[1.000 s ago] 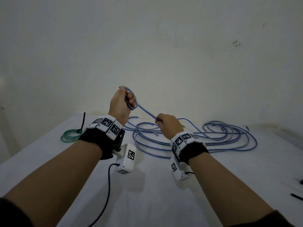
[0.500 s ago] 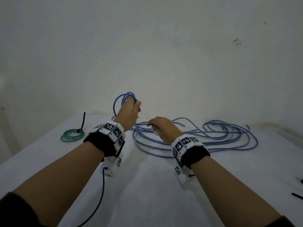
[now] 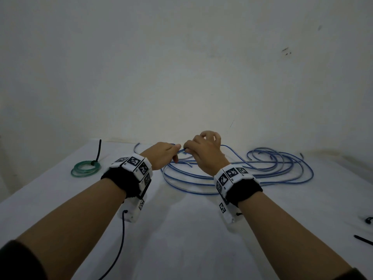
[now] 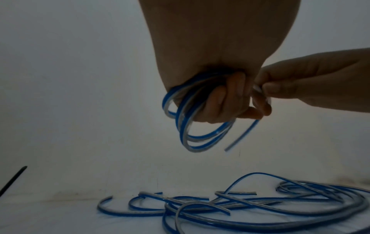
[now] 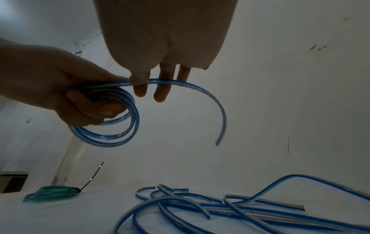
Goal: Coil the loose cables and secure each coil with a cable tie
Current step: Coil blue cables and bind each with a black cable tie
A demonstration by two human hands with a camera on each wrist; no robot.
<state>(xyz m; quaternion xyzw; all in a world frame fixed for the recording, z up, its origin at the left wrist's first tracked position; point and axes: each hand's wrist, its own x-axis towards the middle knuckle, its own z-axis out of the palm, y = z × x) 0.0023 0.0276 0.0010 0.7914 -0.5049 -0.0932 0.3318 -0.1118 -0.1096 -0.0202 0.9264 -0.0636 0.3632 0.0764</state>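
My left hand (image 3: 163,156) grips a small coil of blue-and-clear cable (image 4: 193,139), fingers curled through its loops (image 5: 124,134). Right beside it, my right hand (image 3: 202,153) pinches the same cable's short free tail (image 5: 212,98) between thumb and fingers (image 5: 140,90); the tail arcs down to a loose end (image 4: 242,136). Both hands hover just above the table. Several more loose blue cables (image 3: 268,168) sprawl on the white table (image 3: 181,229) behind and to the right. A green coil (image 3: 85,168) with a black cable tie (image 3: 98,150) on it lies at the far left.
Loose black cable ties (image 3: 363,240) lie at the table's right edge, with a small black piece (image 3: 369,220) above them. A black lead (image 3: 121,239) hangs from my left wrist camera. A plain wall (image 3: 181,77) stands close behind the table.
My left hand has come down from its raised position with the coil. My right hand slid along the cable up to the left hand, and another loop has joined the coil.
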